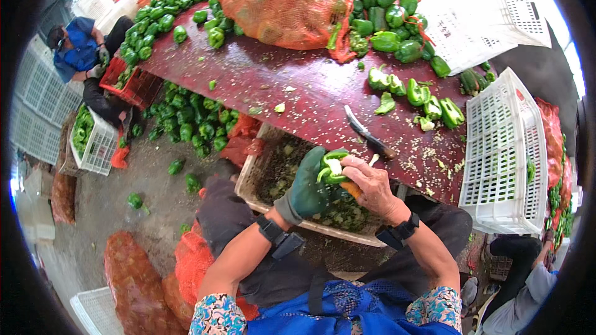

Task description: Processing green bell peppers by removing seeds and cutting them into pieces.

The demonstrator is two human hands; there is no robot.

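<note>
Left hand point(310, 183), gloved, closed round a cut-open green pepper point(328, 176), gripping it from the left; right hand point(371, 189), ungloved, fingers curled and closed on the pepper's right side; bit of orange point(352, 189) under the right fingers, can't tell what it is; pepper is just off the bench's near edge, above a pale bin point(252, 162) of scraps, bin partly under the bench point(248, 68); knife point(367, 132) lying on the bench close to the near edge, untouched, handle toward the near right corner; cut peppers point(433, 108) grouped toward the bench's right end; white crate point(506, 155) upright beside that end; orange mesh sack point(273, 6) at the far edge, full; whole peppers point(385, 15) heaped right of the sack; more peppers point(180, 118) on the floor below the bench's left end; red basket point(127, 84) near the far left corner.
</note>
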